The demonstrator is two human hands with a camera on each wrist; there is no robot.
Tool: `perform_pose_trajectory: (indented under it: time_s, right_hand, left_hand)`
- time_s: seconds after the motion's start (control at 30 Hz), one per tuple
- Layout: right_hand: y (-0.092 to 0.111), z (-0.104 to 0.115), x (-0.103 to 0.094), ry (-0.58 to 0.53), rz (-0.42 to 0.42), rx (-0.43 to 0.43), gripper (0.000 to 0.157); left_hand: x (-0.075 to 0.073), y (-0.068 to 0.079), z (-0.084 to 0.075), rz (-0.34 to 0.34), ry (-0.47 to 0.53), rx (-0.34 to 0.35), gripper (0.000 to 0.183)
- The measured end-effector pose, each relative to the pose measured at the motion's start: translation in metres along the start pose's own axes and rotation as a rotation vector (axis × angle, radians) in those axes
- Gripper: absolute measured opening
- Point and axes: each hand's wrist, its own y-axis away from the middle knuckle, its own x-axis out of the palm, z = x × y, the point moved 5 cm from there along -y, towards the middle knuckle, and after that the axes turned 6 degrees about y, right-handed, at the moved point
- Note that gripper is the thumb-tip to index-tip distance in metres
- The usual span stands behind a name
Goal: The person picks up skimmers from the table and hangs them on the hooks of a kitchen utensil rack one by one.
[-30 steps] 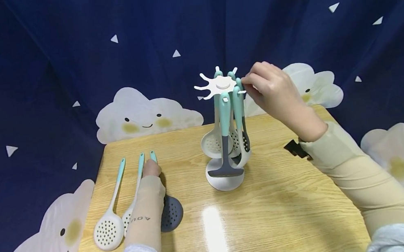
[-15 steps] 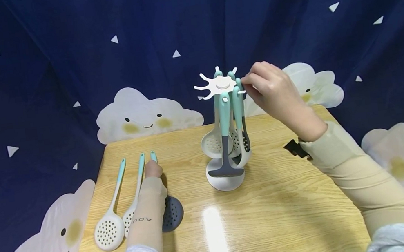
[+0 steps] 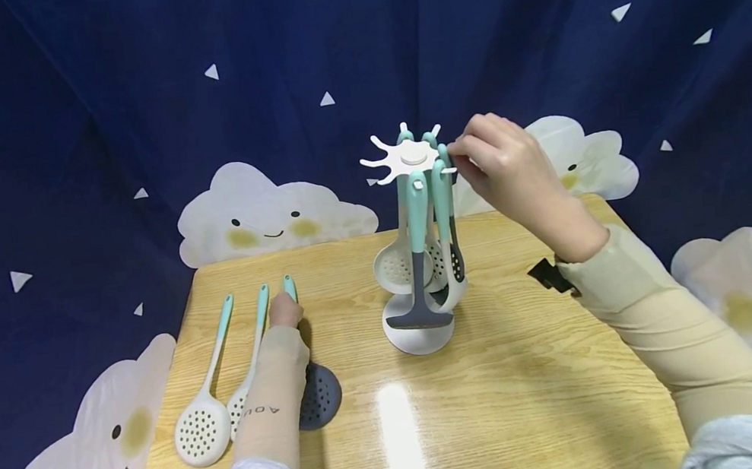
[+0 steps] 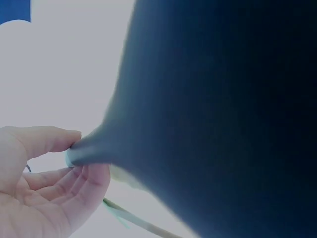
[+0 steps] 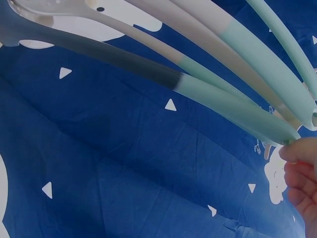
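My left hand grips the handle of a dark grey skimmer at the table's left side. Its turquoise handle end shows past my fingers; its perforated head lies toward me. Close up in the left wrist view, thumb and fingers pinch the dark shaft. My right hand pinches the turquoise handle top of a dark slotted utensil hanging on the white rack. Most of that utensil is behind others in the head view. A grey-headed turner-like tool hangs at the rack's front.
Left of my left hand lie a white skimmer and another white perforated utensil, partly behind my forearm. A white ladle and a white slotted spoon hang on the rack. A blue curtain stands behind the wooden table.
The handle end of the dark skimmer in my left hand has shifted slightly away from me and to the right. My right hand stays at the rack.
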Motion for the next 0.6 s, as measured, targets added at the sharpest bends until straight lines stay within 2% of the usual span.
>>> perform_pose_trajectory:
  time_s: [0.07, 0.13, 0.17, 0.27, 0.33, 0.37, 0.5, 0.6]
  right_hand:
    - [0.000, 0.000, 0.000, -0.007, -0.010, 0.007, 0.005]
    - [0.000, 0.000, 0.000, -0.016, -0.018, 0.012, 0.006]
    - [0.000, 0.000, 0.000, -0.017, -0.019, 0.013, 0.006]
    - [0.000, 0.000, 0.000, -0.004, -0.009, 0.003, 0.005]
    - [0.000, 0.000, -0.001, -0.014, -0.012, 0.006, 0.006]
    - [0.000, 0.000, -0.001, -0.009, -0.009, 0.004, 0.005]
    - [0.000, 0.000, -0.001, -0.030, -0.021, 0.020, 0.007]
    - [-0.001, 0.001, 0.000, -0.031, -0.024, 0.025, 0.008]
  left_hand:
    - [-0.007, 0.005, -0.010, -0.007, 0.000, 0.000, 0.026]
    - [-0.021, 0.019, -0.031, -0.006, 0.005, 0.004, 0.024]
    - [-0.030, 0.031, -0.045, -0.001, 0.012, -0.002, 0.023]
    - [-0.065, 0.074, -0.094, 0.094, 0.039, -0.060, 0.025]
    - [-0.087, 0.102, -0.123, 0.139, 0.048, -0.063, 0.024]
    - [-0.094, 0.111, -0.134, 0.140, 0.056, -0.050, 0.021]
    - [-0.111, 0.130, -0.161, 0.103, 0.081, 0.025, 0.014]
    - [-0.118, 0.133, -0.174, 0.046, 0.100, 0.070, 0.012]
